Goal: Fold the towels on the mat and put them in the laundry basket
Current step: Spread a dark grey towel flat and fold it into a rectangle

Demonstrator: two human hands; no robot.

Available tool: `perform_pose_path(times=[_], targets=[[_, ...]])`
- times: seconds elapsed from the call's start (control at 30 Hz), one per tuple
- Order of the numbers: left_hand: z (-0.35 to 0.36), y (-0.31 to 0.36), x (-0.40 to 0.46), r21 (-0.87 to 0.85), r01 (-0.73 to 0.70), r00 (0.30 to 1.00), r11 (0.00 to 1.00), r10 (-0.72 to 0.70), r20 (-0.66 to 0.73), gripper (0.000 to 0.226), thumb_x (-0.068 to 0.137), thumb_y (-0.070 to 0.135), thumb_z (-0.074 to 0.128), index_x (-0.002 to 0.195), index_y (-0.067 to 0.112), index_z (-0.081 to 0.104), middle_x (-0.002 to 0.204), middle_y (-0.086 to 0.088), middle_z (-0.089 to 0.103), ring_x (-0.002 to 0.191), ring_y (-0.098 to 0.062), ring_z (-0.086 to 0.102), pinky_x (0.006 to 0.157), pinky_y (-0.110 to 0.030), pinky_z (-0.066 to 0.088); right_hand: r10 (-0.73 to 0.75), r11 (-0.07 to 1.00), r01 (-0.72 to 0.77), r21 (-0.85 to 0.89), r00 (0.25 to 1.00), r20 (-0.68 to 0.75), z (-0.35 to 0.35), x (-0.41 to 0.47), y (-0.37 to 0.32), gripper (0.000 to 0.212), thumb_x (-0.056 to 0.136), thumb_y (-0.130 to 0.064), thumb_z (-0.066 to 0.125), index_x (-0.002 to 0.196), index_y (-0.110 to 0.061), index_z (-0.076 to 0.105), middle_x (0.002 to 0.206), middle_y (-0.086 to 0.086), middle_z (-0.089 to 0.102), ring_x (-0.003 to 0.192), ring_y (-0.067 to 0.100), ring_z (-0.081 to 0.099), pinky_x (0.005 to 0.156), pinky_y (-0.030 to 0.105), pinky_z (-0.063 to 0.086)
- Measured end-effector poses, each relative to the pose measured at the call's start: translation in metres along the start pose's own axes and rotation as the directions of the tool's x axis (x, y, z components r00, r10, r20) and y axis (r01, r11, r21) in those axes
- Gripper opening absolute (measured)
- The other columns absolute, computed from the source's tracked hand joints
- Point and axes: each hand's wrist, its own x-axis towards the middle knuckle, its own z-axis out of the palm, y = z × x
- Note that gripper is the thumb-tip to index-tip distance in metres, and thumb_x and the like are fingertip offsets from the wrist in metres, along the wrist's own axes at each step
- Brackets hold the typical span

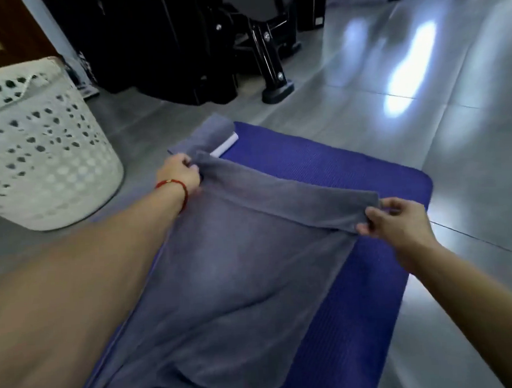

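Observation:
A large grey towel (238, 277) lies spread along the blue mat (321, 166). My left hand (179, 175), with a red string at the wrist, pinches the towel's far left corner. My right hand (395, 222) pinches the far right corner, and the edge between them is lifted and stretched taut above the mat. A second grey towel (207, 134) lies at the mat's far left corner, partly over something white (225, 143). The white perforated laundry basket (38, 146) stands on the floor to the left of the mat.
Grey glossy floor tiles (393, 121) surround the mat, with bright light reflections on the right. Black furniture legs and dark cases (211, 47) stand behind the mat's far end.

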Motion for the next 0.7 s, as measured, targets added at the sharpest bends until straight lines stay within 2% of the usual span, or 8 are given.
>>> perform_pose_path(times=[0.1,0.2,0.23,0.33,0.43,0.5,0.6,0.7], targets=[[0.019,0.072,0.033,-0.228,-0.143,0.981,0.963,0.17,0.099,0.067,0.097,0.009,0.058,0.157,0.015,0.03,0.137,-0.01,0.055,0.121,-0.025,0.057,0.098,-0.031,0.045,-0.085,0.962,0.102,0.251,0.993,-0.079,-0.005,0.035,-0.034,0.043,0.093,0.007,0.065,0.133,-0.008,0.062,0.116,0.007,0.07,0.106,0.025,0.071,0.077,0.023,0.058],[0.034,0.094,0.039,-0.264,-0.176,0.954,0.949,0.23,0.19,0.106,0.094,0.002,0.061,0.159,0.031,-0.018,0.114,-0.002,0.059,0.087,-0.014,0.055,0.077,-0.02,0.052,-0.227,0.962,0.222,0.158,0.974,0.015,0.001,0.025,-0.053,0.055,0.098,0.005,0.053,0.146,-0.022,0.05,0.137,-0.007,0.059,0.107,0.01,0.062,0.079,0.018,0.052],[0.04,0.091,0.03,-0.169,-0.211,0.937,0.963,0.249,0.244,0.108,0.093,0.006,0.063,0.159,0.032,-0.019,0.118,-0.006,0.06,0.09,-0.014,0.055,0.08,-0.02,0.05,-0.265,0.964,0.26,0.054,0.957,0.115,0.007,0.015,-0.045,0.051,0.099,0.004,0.052,0.14,-0.027,0.054,0.133,-0.009,0.062,0.101,0.006,0.063,0.077,0.017,0.054],[0.066,0.054,-0.024,0.144,-0.324,0.862,0.935,0.229,0.452,0.087,0.093,0.014,0.059,0.163,0.024,0.009,0.159,-0.015,0.039,0.137,-0.03,0.048,0.111,-0.033,0.039,-0.199,0.913,0.33,-0.238,0.872,0.447,0.032,-0.025,0.001,0.045,0.1,-0.003,0.055,0.125,-0.04,0.063,0.128,0.001,0.068,0.102,0.012,0.068,0.089,0.032,0.059],[0.09,-0.029,-0.127,0.142,-0.484,0.807,0.863,0.378,0.455,0.058,0.091,0.02,0.051,0.149,0.011,0.047,0.148,-0.017,0.052,0.136,-0.034,0.051,0.113,-0.037,0.039,-0.134,0.653,0.626,-0.427,0.65,0.748,0.057,-0.067,0.046,0.045,0.097,-0.005,0.051,0.135,-0.028,0.061,0.139,-0.002,0.055,0.123,0.016,0.056,0.105,0.026,0.045],[0.095,-0.098,-0.204,0.224,-0.592,0.777,0.774,0.475,0.413,0.056,0.085,0.036,0.044,0.135,0.018,0.062,0.145,-0.012,0.057,0.134,-0.032,0.054,0.115,-0.047,0.04,-0.031,0.495,0.76,-0.42,0.498,0.866,0.069,-0.096,0.064,0.045,0.1,-0.013,0.047,0.141,-0.028,0.055,0.146,-0.006,0.045,0.13,0.018,0.05,0.107,0.031,0.041],[0.075,-0.188,-0.303,0.447,-0.547,0.83,0.707,0.394,0.394,0.067,0.073,0.052,0.057,0.137,0.03,0.061,0.16,-0.009,0.039,0.145,-0.028,0.04,0.114,-0.06,0.029,-0.035,0.183,0.94,-0.288,0.299,0.954,0.082,-0.127,0.083,0.045,0.095,-0.031,0.049,0.14,-0.035,0.053,0.145,-0.007,0.047,0.131,0.02,0.049,0.111,0.042,0.04],[0.05,-0.237,-0.381,0.447,-0.313,0.916,0.838,0.143,0.374,0.102,0.053,0.058,0.074,0.15,0.041,0.045,0.163,-0.011,0.035,0.141,-0.034,0.041,0.101,-0.063,0.043,-0.014,-0.112,0.985,-0.135,0.134,0.991,0.101,-0.151,0.1,0.057,0.076,-0.05,0.059,0.132,-0.037,0.057,0.133,-0.007,0.057,0.122,0.02,0.059,0.105,0.054,0.048]])
